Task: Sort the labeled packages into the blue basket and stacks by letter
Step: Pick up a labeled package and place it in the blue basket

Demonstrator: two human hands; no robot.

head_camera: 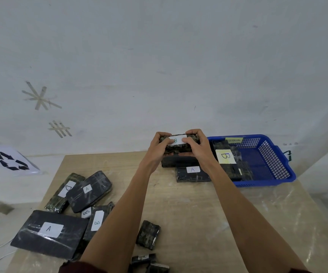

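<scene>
Black wrapped packets lie nearest you, at the table's edge between your forearms. One unlabelled packet sits just beyond them, well short of your hands. Left of your left forearm is a loose heap. It holds a big A packet with a long B packet against its right side. Farther out are a second A packet and a D packet, all nearer you than your hands. The pale wooden table carries everything.

Your left hand and right hand are close together, both clamped on one B packet. Your fingers curl over its far edge and your thumbs press by its white label. Directly under your hands lies a dark packet. You cannot tell whether the held one rests on it or hangs just above.

Just nearer than your right hand, a third A packet touches that dark packet. Close to the right of your right hand stands the blue basket. At its left end it holds a yellow-label B packet. A yellow tag sits on its far rim.
</scene>
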